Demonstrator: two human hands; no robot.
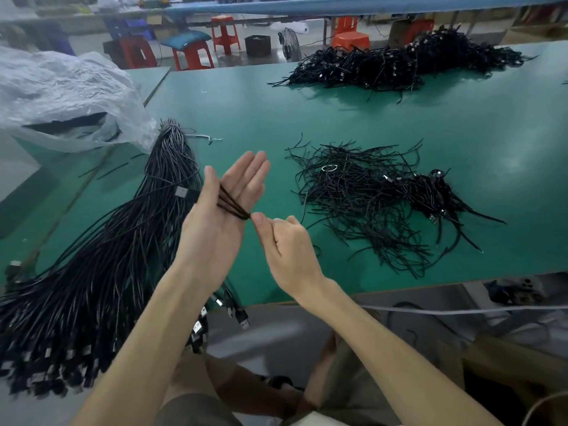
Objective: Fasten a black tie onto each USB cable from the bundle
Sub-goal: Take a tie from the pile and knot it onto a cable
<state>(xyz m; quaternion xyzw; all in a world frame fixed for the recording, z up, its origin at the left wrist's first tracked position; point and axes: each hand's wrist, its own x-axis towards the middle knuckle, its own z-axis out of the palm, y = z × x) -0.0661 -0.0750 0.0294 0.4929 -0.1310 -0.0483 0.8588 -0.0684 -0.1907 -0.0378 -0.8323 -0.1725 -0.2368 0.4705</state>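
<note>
A thick bundle of black USB cables point(123, 241) lies along the left of the green table point(307, 112), its plugs hanging over the near edge. One black USB cable point(232, 204) is wound in several loops across the palm of my left hand point(221, 210), which is held up with straight fingers and the thumb over the cable; the plug point(184, 192) sticks out to the left. My right hand point(285, 244) pinches the cable at the edge of the left palm. A loose heap of black ties point(362, 198) lies to the right.
A pile of tied cables point(408, 63) sits at the table's far side. A crumpled clear plastic bag point(61, 99) lies at the far left. Red stools point(226, 33) stand beyond the table. My knees are below the near table edge.
</note>
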